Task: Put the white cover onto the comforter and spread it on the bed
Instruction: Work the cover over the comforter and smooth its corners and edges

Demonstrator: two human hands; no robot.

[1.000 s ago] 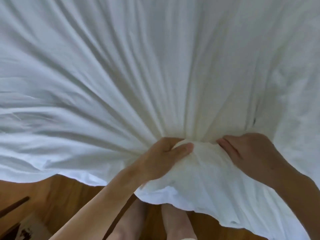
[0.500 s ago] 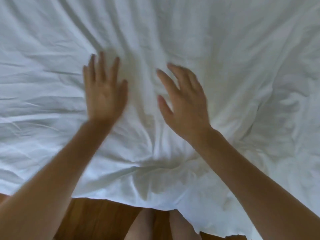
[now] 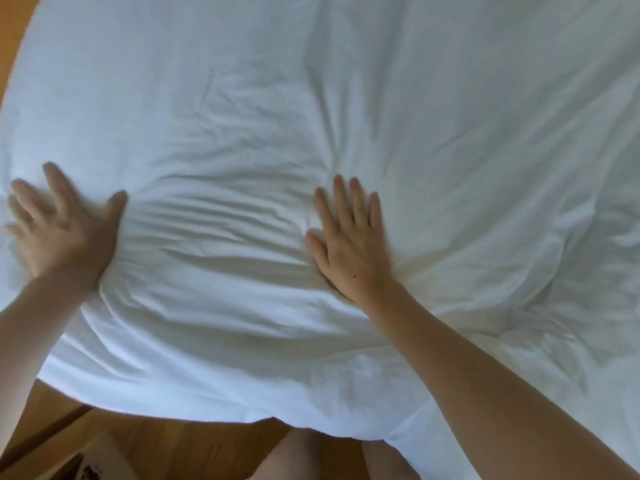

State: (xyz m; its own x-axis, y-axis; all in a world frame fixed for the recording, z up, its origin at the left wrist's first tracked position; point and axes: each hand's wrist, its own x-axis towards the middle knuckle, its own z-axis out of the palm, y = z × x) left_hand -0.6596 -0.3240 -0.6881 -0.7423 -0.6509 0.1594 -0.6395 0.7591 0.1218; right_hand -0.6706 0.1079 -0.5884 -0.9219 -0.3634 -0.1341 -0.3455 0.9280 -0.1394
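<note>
The white covered comforter (image 3: 346, 98) lies spread over the bed and fills nearly the whole head view. Its near edge hangs over the bed's foot above the floor. My left hand (image 3: 65, 230) lies flat on it at the far left, fingers spread, blurred by motion. My right hand (image 3: 349, 237) presses flat on the cloth near the middle, fingers straight and pointing away from me. Horizontal creases run between the two hands. Deeper folds bunch at the right side (image 3: 571, 265).
Wooden floor (image 3: 194, 441) shows below the hanging edge and at the top left corner. My bare legs (image 3: 311, 459) stand at the bed's foot. A brown cardboard box (image 3: 83, 462) sits on the floor at the lower left.
A second ago both hands gripped the bunched near edge. They let go, reached onto the cover, and have since slid apart, the left hand far out to the left.
</note>
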